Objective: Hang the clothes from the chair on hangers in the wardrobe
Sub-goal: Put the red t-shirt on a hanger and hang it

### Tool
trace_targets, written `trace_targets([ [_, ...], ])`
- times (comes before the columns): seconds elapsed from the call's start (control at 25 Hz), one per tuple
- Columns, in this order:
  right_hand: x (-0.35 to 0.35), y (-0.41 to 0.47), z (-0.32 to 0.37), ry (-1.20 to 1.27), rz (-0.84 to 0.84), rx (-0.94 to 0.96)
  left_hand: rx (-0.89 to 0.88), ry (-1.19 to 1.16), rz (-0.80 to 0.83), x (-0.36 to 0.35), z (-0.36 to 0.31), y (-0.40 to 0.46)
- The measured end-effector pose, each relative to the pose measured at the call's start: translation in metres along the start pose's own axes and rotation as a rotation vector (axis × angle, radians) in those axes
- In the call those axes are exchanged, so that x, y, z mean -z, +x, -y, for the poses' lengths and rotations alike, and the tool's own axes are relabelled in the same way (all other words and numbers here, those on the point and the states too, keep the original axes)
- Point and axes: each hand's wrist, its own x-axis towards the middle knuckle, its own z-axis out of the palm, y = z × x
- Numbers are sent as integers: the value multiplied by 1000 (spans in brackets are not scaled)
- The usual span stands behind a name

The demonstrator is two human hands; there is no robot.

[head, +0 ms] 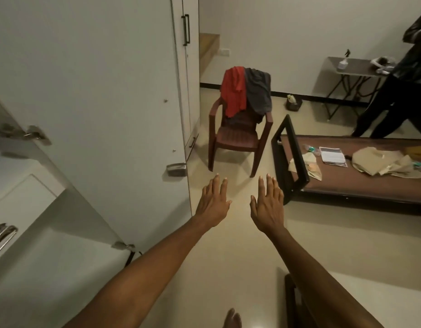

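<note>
Head view: the clothes, a red garment [233,89] and a dark grey garment [258,91], hang side by side over the backrest of a brown plastic chair [238,138], red on the left, grey on the right. The chair stands on the pale floor [228,268], just beside the wardrobe [190,91] with its black handle [186,29]. A white wardrobe door [98,91] stands open on the left, with metal hinges [29,133] on its inner edge, and fills the left half of the frame. Both hands are extended forward, palms down, fingers straight and held close together, holding nothing; the left hand [214,202] and right hand [268,204] are near each other but apart, above open floor in front of the chair. To the right of the chair stands a low bed frame [290,159] with a black end rail; on its brown board lie a booklet [332,156], crumpled beige material [384,162] and loose papers [304,164]. Against the far wall is a folding surface [353,67] carrying small items too small to identify, with a small dark bin [293,104] on the floor nearby. A second person in dark clothing [398,91] stands at the right edge, beyond the bed frame.
</note>
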Motion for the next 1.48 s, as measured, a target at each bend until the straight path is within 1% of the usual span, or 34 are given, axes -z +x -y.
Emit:
trace_targets([
  [0.08,-7,23,-30,-25,-6,8,41,10,6,-11,-12,31],
  [0.2,-14,56,-63,6,30,1,93,0,-13,-19,-26,73],
  [0.4,-27,105,-91,12,57,-7,146,-38,-34,-28,-38,134],
  [0.52,-38,149,-107,44,62,-17,170,-64,-33,-38,-39,181],
  [0.8,-77,296,-144,75,16,-16,227,-73,-25,-75,-17,328],
  [0.92,-93,365,-161,79,40,-34,283,-123,13,-82,-10,402],
  [1.04,-98,439,-173,49,25,-19,220,-88,36,-81,1,476],
  [1.12,-96,479,-176,80,8,-30,181,-129,25,-78,11,516],
  [1.24,-109,536,-185,58,6,-3,166,-134,-23,-76,23,577],
  [1.4,-134,619,-199,104,-8,-17,170,-109,-53,-78,38,668],
  [1.48,-150,668,-208,102,22,-4,172,-96,-62,-86,49,717],
])
